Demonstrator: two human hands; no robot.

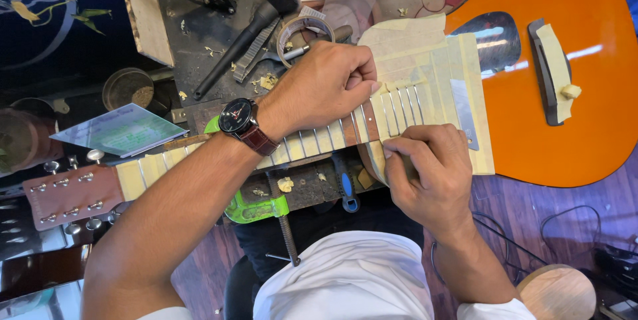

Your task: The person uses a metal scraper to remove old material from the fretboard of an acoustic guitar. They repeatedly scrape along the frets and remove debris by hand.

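— Head view: what do both hands hold?
— Left hand (319, 87) presses, fingers curled together, on the taped fretboard (372, 124) of the orange guitar (565, 87) lying on the tabletop (199, 34). Right hand (428, 177) is clamped on a small block, mostly hidden.
— Advice?
— I think short, even strokes along each fret are best.

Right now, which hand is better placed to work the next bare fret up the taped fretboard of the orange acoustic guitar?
Probably the right hand: it is curled over the frets near the body end, while the left hand presses on the masking-taped fretboard.
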